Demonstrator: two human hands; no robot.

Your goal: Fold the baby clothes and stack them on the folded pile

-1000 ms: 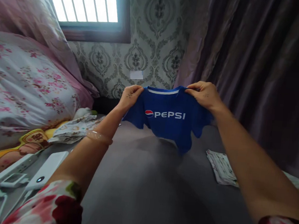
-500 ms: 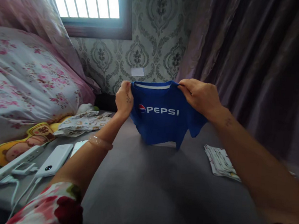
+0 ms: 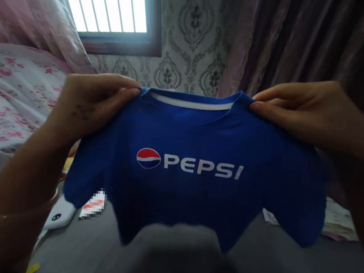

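Note:
A blue T-shirt (image 3: 189,201) with a white PEPSI print hangs spread out in the air, its front facing me. My left hand (image 3: 92,103) pinches it at the shoulder beside the collar, thumb and fingers pressed together. On the other side of the neckline, my right hand (image 3: 311,114) pinches the opposite shoulder the same way. Both sleeves droop below my wrists, and the lower hem hangs free above the grey bed surface (image 3: 102,248). The white band inside the back collar shows between my hands.
Partly hidden behind the shirt lie a white power bank (image 3: 62,213) at left and folded patterned cloth (image 3: 340,220) at right. Floral bedding (image 3: 15,109) is heaped on the left. A barred window (image 3: 107,6) and dark curtains (image 3: 292,40) stand behind.
Both hands have come closer to me and farther apart, bringing the T-shirt along. It now fills the middle of the view, stretched wider, and covers more of the bed.

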